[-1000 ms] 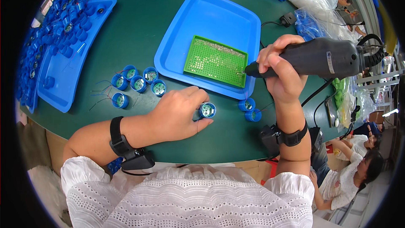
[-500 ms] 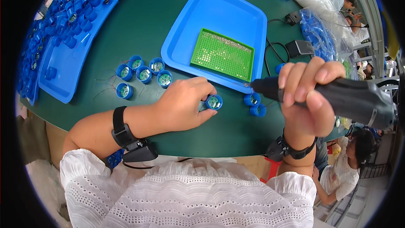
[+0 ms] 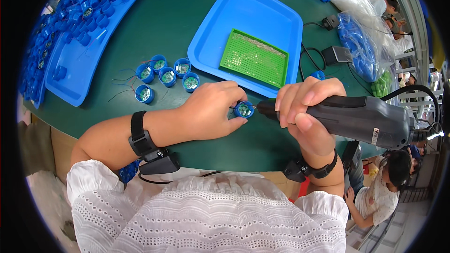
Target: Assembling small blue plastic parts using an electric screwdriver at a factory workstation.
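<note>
Between the thumb and fingers of my left hand (image 3: 213,110) is a round blue cup (image 3: 244,109) with a green circuit board inside, resting on the table. My right hand (image 3: 309,107) grips a dark electric screwdriver (image 3: 361,117), held almost level. The screwdriver's tip meets the right rim of the cup, over the board; whether a screw is on it is too small to tell. Left of my left hand stand several similar blue cups (image 3: 167,77) with boards and thin wires. The two cups seen earlier by the tray's near edge are hidden behind my right hand.
Beyond my hands lies a blue tray (image 3: 211,23) holding a green perforated screw plate (image 3: 254,58). A long blue tray (image 3: 75,84) with many blue cups is at the left. Black adapters (image 3: 337,55), cables and plastic bags (image 3: 358,42) line the right. A person (image 3: 379,192) sits at right.
My right hand has brought the screwdriver down and left, so its tip is now at the cup. The left hand still holds the cup, and the view has shifted slightly.
</note>
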